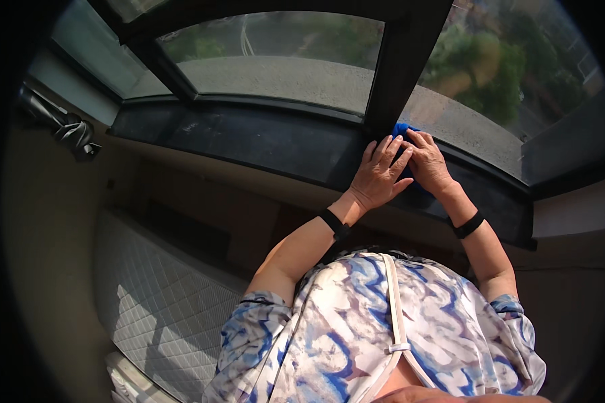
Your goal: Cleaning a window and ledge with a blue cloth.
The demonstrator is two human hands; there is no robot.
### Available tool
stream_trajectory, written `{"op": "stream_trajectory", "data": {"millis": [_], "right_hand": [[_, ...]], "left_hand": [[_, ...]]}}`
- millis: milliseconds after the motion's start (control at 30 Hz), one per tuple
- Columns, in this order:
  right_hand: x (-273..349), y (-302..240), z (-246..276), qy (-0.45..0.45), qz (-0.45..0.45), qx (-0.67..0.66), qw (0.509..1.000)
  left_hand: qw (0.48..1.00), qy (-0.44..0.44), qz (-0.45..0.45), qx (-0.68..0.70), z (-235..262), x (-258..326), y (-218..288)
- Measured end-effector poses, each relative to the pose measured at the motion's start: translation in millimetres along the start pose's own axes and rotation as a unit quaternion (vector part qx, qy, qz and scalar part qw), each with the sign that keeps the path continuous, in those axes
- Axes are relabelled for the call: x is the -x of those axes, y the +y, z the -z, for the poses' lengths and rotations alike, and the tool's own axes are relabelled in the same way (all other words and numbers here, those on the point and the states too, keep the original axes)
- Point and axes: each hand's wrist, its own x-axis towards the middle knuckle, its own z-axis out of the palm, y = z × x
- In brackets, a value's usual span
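Note:
A blue cloth [402,128] is bunched on the dark window sill [262,138], at the foot of the thick dark window post [408,67]. My left hand [378,176] lies over the cloth's left side, its fingers stretched out and a little apart. Beside it, my right hand [431,165] grips the cloth with bent fingers, the fingertips close to those of the left. Both hands hide most of the cloth; blue shows above the fingers and in the gap between them. Each wrist wears a black band.
Window panes [282,60] rise behind the sill, with a grey ledge [296,80] and greenery beyond. A dark wrapped bundle [74,131] hangs at the far left. A quilted mattress [168,309] stands below the sill on the left, partly sunlit.

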Motion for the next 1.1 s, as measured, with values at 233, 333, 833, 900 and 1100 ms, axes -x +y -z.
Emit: {"op": "stream_trajectory", "data": {"millis": [233, 333, 833, 900, 1100], "right_hand": [[18.5, -16.6, -3.2, -0.08, 0.058, -0.026, 0.995], [16.1, -10.5, -3.9, -0.07, 0.056, 0.002, 0.996], [25.8, -29.2, 11.4, -0.123, 0.126, -0.114, 0.978], [33.5, -29.8, 14.6, -0.129, 0.116, -0.116, 0.978], [53.7, -30.1, 24.8, -0.124, 0.097, -0.087, 0.984]], "left_hand": [[1.0, 0.022, 0.001, -0.012, -2.7, 5.4, -6.4], [1.0, 0.024, -0.002, -0.018, -3.0, 1.7, -4.3], [0.996, 0.044, 0.058, 0.045, -2.7, -1.7, -11.7], [0.995, 0.05, 0.068, 0.05, -4.3, -2.5, -12.0], [0.997, 0.03, 0.058, 0.037, -6.9, -2.0, -12.0]]}}
